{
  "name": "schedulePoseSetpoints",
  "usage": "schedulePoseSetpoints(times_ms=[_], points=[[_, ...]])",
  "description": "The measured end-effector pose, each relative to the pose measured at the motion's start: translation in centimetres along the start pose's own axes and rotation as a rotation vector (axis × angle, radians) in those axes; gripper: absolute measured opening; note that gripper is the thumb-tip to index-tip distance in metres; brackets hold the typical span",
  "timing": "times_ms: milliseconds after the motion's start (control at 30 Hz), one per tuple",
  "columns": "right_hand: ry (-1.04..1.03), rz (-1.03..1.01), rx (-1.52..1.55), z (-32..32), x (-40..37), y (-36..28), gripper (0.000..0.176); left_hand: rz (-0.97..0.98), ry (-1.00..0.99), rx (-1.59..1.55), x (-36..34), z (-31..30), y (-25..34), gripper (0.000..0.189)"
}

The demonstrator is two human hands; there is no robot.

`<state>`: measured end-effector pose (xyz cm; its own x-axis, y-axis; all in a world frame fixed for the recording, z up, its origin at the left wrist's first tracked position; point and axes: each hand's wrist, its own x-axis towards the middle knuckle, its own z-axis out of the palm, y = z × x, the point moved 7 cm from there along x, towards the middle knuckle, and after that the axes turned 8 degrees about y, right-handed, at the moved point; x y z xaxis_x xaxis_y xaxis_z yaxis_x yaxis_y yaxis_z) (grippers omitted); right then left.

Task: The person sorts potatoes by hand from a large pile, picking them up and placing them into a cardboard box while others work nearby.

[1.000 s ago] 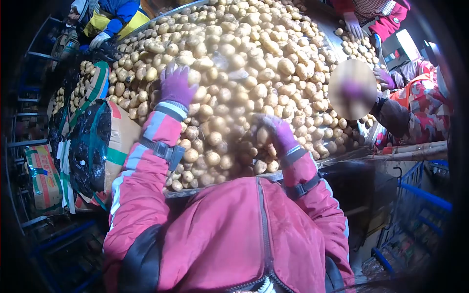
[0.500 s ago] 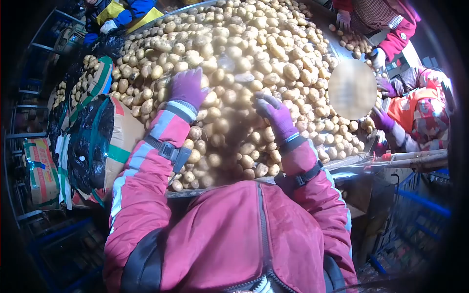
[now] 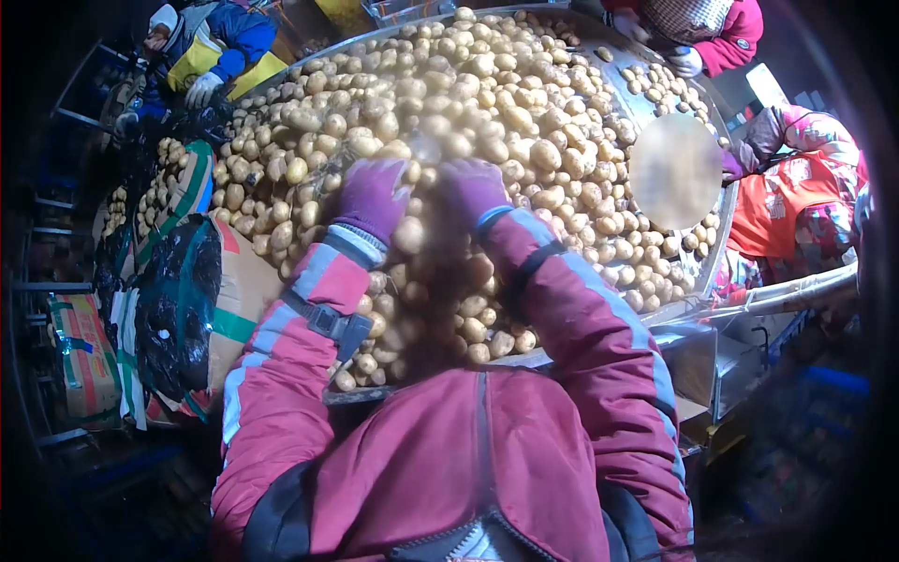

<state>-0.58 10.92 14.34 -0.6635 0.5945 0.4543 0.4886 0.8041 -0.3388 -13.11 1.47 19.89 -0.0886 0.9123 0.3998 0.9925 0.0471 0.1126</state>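
Loose potatoes [image 3: 309, 140] form a broad heap on a metal-edged table in front of me. My left hand [image 3: 375, 195], in a purple glove, rests on the near middle of the heap. Its fingers curl down among the potatoes, and whatever they close on is hidden. Just to its right, my right hand [image 3: 473, 192] in a matching glove reaches into the heap. Its fingers point forward, smeared and partly out of sight, so its grip does not show. Between the two hands lie several potatoes in shadow.
A cardboard box [image 3: 245, 272] with black plastic and green tape stands at the left. The table's metal rim [image 3: 688, 307] runs along the near right. Co-workers stand at the far left, far right and right; one's white-gloved hand [image 3: 686, 62] is by smaller potatoes.
My right hand has moved left and forward, close to my left hand. The left hand has shifted slightly right and down in view. A co-worker at the far left shows more.
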Motion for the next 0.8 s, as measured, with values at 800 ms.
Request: schedulePoseSetpoints(times_ms=[800], points=[[-0.127, 1.119, 1.827, -3.7, -18.7, 4.7, 0.054, -0.079, -0.083, -0.609, 6.0, 1.3, 10.1, 0.037]])
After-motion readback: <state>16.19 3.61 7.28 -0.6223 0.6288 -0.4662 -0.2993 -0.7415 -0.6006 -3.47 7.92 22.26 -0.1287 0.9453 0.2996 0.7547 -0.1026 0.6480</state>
